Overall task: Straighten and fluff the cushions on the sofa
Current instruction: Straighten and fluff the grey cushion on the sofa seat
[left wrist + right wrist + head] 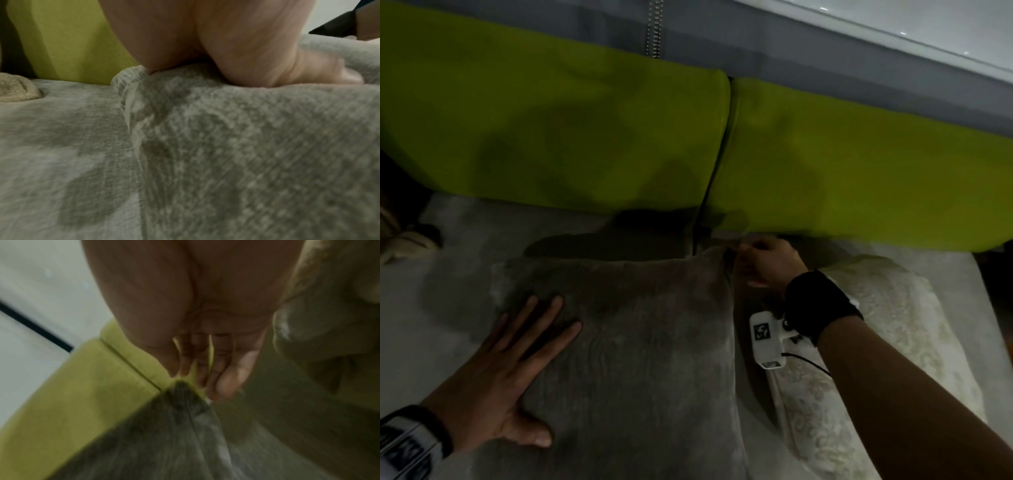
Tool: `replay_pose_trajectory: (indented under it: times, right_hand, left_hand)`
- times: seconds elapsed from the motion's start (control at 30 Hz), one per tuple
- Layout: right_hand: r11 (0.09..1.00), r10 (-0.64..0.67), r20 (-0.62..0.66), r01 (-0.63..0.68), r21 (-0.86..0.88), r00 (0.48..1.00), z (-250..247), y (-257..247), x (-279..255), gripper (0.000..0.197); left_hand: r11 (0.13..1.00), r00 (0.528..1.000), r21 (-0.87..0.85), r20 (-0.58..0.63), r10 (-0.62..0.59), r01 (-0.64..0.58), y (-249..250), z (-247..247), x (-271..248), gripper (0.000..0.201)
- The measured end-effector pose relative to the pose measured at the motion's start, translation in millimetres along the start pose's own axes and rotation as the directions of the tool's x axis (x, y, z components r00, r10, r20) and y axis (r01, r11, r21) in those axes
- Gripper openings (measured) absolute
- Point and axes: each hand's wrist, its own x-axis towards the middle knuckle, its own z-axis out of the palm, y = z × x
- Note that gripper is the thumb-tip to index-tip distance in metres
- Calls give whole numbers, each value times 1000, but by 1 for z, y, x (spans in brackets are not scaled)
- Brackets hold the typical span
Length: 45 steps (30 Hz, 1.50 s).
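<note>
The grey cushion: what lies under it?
The grey cushion lies flat on the grey sofa seat, pressed by the left hand. Anything between cushion and seat is covered.

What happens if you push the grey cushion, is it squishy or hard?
Probably squishy: the grey cushion dents under the flat left hand. Likely floppy too, since its corner stretches to a point beside the right hand. It lies flat, so it shouldn't roll.

Dim indoor light throughout. Dark hand shadows fall on the green back cushions. Glare streaks the glossy white surface. Both wrist views are soft, blurred, and grainy.
</note>
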Motion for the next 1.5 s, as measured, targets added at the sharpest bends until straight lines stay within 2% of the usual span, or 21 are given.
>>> replay_pose_trajectory:
  times: [0.1,0.2,0.33,0.4,0.47,0.53,0.57,0.63,0.7,0.77,0.83,0.93,1.03,1.17,1.23,1.27,1.33,1.37,1.4,1.43,1.5]
  right_hand:
    - [997,60,96,-55,-51,994,12,0,-1,14]
    - [958,-60,0,57,-281,998,11,2,0,16]
    - [732,-131,-38,71,-678,991,-3,1,-9,37]
    - [659,-173,-102,38,-752,980,-14,3,-15,37]
    - [649,-288,-111,109,-753,951,-22,5,-22,36]
    - [602,-469,-29,295,-742,883,-19,7,-37,37]
    - [568,-556,39,414,-712,830,-11,7,-48,42]
    - [531,-670,166,624,-574,723,16,9,-69,48]
    - [529,-676,268,704,-474,687,43,14,-80,53]
    - [534,-624,353,711,-458,697,63,22,-79,63]
    - [601,-532,392,660,-450,751,71,34,-64,71]
    - [757,-338,392,495,-426,855,67,57,-40,66]
    - [828,-221,403,389,-404,888,60,65,-36,73]
    - [749,-131,323,307,-587,937,57,46,-51,90]
    - [645,-291,243,377,-664,925,56,32,-72,79]
    - [574,-451,251,494,-653,857,56,26,-86,72]
    - [341,-705,361,738,-583,610,59,22,-110,64]
    - [225,-748,438,811,-539,499,65,28,-115,63]
    - [162,-738,505,844,-511,447,73,36,-116,66]
    - [148,-692,561,850,-506,455,80,45,-112,70]
    - [176,-585,613,821,-543,531,95,61,-97,72]
  left_hand:
    - [1000,999,-5,-21,27,-27,2,-2,-1,144]
    - [998,996,-18,-61,59,-60,3,-3,-4,141]
    - [996,992,-33,-92,85,-88,-3,-2,-3,138]
    - [992,990,-80,-109,89,-98,-8,-3,-4,135]
    - [967,984,-230,-160,73,-109,-17,-9,-5,123]
    - [868,970,-493,-233,-72,-54,-28,-18,-3,92]
    - [789,931,-614,-297,-213,-16,-34,-20,1,71]
    - [610,752,-784,-332,-570,116,-49,-26,18,38]
    - [464,623,-840,-209,-753,279,-64,-32,40,42]
    - [329,634,-874,-30,-773,358,-67,-42,55,53]
    - [263,667,-886,68,-742,382,-63,-50,65,33]
    - [346,641,-859,-28,-767,377,-58,-65,75,19]
    - [520,577,-710,-194,-793,475,-56,-85,84,24]
    - [704,644,-528,-337,-687,475,-38,-106,87,34]
    - [821,693,-407,-451,-562,400,-20,-105,74,55]
    - [883,755,-340,-471,-457,322,-7,-103,64,65]
    - [985,903,-162,-412,-122,59,21,-91,45,73]
    - [997,943,-34,-328,51,-65,32,-81,38,77]
    - [985,961,82,-221,165,-150,39,-69,33,82]
    - [971,972,154,-124,201,-181,42,-57,30,88]
    - [969,990,205,9,141,-140,32,-36,31,93]
